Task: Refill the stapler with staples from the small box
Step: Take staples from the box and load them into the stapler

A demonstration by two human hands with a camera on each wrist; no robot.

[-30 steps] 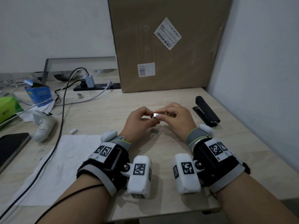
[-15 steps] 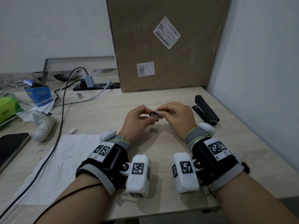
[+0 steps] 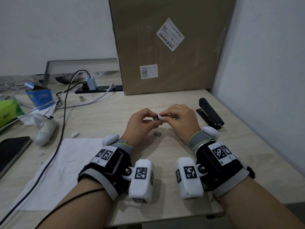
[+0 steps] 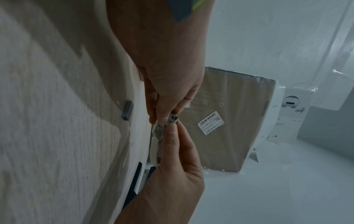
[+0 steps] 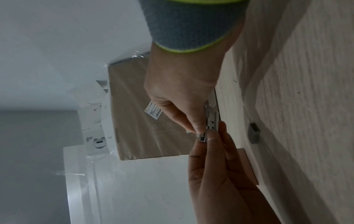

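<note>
A small metal-and-white piece (image 3: 157, 117) hangs just above the middle of the desk, pinched from both ends. My left hand (image 3: 152, 119) pinches its left end, my right hand (image 3: 163, 117) the right end. The left wrist view shows it as a thin metal strip (image 4: 162, 128) with a white part below. In the right wrist view the same strip (image 5: 210, 121) sits between the fingertips. I cannot tell exactly what part it is. A short grey block of staples (image 3: 157, 134) lies on the desk under the hands. The black stapler (image 3: 211, 115) lies to the right, untouched.
A large cardboard box (image 3: 168, 47) leans on the back wall. A white cloth (image 3: 54, 171) and a black cable (image 3: 62, 123) lie to the left, with a phone (image 3: 11, 151), a white controller (image 3: 44, 129) and a blue carton (image 3: 40, 96). The wall (image 3: 264, 80) is close on the right.
Both hands stay together over the desk and have risen slightly. The fingers have shifted a little on the small piece. The stapler and the staple block have not moved.
</note>
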